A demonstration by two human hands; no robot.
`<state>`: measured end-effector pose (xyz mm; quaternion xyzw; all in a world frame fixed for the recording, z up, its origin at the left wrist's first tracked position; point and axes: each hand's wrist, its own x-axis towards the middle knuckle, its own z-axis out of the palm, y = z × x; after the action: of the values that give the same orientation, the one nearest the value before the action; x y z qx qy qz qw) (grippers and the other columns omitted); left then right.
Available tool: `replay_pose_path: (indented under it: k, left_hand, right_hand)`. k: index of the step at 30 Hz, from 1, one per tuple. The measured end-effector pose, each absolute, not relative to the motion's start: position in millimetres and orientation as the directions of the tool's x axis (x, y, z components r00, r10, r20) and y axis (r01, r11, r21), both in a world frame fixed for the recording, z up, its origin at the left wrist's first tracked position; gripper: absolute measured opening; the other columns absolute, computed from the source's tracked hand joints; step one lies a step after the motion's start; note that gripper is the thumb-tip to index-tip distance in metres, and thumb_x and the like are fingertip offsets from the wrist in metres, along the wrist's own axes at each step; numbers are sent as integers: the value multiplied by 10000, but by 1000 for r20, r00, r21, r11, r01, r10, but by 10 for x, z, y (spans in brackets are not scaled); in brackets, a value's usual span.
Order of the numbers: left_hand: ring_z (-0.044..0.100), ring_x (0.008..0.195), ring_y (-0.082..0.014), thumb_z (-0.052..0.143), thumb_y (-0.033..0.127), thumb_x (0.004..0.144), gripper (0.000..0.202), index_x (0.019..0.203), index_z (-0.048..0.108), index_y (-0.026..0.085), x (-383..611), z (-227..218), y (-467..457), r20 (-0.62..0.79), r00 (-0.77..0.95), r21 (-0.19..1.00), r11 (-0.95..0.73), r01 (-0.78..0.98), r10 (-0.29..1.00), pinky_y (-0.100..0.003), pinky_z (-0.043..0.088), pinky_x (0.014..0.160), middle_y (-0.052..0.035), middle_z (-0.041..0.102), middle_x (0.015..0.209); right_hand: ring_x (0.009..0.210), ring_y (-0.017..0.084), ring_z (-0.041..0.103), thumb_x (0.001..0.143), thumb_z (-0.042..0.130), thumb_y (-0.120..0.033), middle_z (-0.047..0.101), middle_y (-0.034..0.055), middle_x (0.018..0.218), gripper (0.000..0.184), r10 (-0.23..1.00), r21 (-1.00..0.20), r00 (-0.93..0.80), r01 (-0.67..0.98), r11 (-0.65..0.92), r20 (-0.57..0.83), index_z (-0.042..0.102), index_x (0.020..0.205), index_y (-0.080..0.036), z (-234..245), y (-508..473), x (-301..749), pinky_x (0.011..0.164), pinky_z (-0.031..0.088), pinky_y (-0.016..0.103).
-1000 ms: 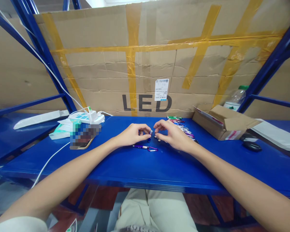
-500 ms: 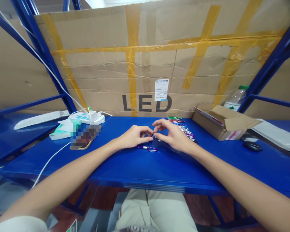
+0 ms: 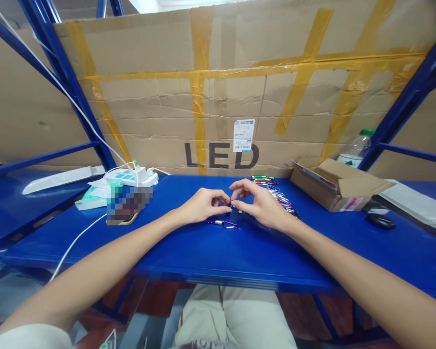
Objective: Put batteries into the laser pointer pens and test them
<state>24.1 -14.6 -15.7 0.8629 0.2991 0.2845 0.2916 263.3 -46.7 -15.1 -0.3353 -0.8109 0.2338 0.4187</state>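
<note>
My left hand [image 3: 202, 205] and my right hand [image 3: 257, 202] meet over the middle of the blue table [image 3: 218, 252]. Both are closed in a pinch, fingertips almost touching at a small dark blue part [image 3: 228, 209] held between them. A tiny part in my right fingertips is too small to name. A purple keychain flashlight with a carabiner [image 3: 221, 223] lies on the table just in front of my left hand. A row of coloured keychain flashlights [image 3: 274, 193] lies behind my right hand.
An open cardboard box [image 3: 336, 184] and a plastic bottle [image 3: 355, 147] stand at the right. A black mouse [image 3: 380, 221] lies beyond the box. A white power strip [image 3: 131, 175] with cables sits at the left, next to a blurred phone [image 3: 125, 206]. A taped cardboard wall [image 3: 218, 87] rises behind.
My hands have drawn closer together, so the small blue part that stood clear in my left fingers a second ago is now mostly hidden between both pinches.
</note>
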Motion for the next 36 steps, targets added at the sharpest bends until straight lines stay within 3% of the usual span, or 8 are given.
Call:
replay_pose_path:
  k: [10, 16, 24, 30, 36]
  left_hand:
    - [556, 690, -144, 804, 522, 892, 358, 993, 775, 179, 247, -186, -129, 321, 652, 685, -643, 342, 688, -266, 443, 689, 21, 656, 719]
    - [578, 695, -144, 792, 466, 916, 301, 1014, 768, 183, 245, -150, -144, 341, 645, 658, -664, 356, 684, -267, 454, 703, 18, 685, 753]
    - [670, 868, -183, 713, 354, 998, 180, 1105, 757, 215, 218, -78, -173, 461, 686, 424, -819, 386, 562, -292, 493, 803, -46, 774, 1050]
    - [674, 812, -167, 721, 360, 986, 188, 1102, 753, 216, 214, -101, -146, 458, 646, 483, -781, 396, 611, -287, 502, 791, -25, 788, 1001]
    - [657, 740, -156, 730, 401, 965, 240, 1090, 749, 197, 215, -110, -112, 442, 588, 547, -724, 420, 677, -283, 505, 759, -7, 767, 876]
  right_hand:
    - [1052, 254, 720, 970, 701, -318, 778, 56, 1072, 290, 721, -617, -446, 380, 689, 531, 633, 1245, -254, -183, -437, 2654, 995, 553, 448]
    - [1037, 252, 713, 985, 693, -326, 775, 55, 1067, 270, 722, -615, -434, 383, 690, 540, 642, 1239, -250, -162, -443, 2663, 988, 556, 443]
    - [976, 247, 699, 970, 619, -247, 769, 51, 1031, 213, 726, -541, -374, 491, 683, 577, 645, 1182, -241, -153, -392, 2705, 937, 548, 428]
    - [931, 256, 655, 909, 585, -130, 773, 36, 960, 230, 780, -393, -443, 686, 613, 442, 630, 1107, -236, -182, -353, 2756, 859, 484, 393]
    - [920, 267, 625, 901, 681, -176, 759, 43, 954, 99, 819, -304, -491, 764, 569, 297, 616, 929, -245, -139, -413, 2754, 770, 431, 353]
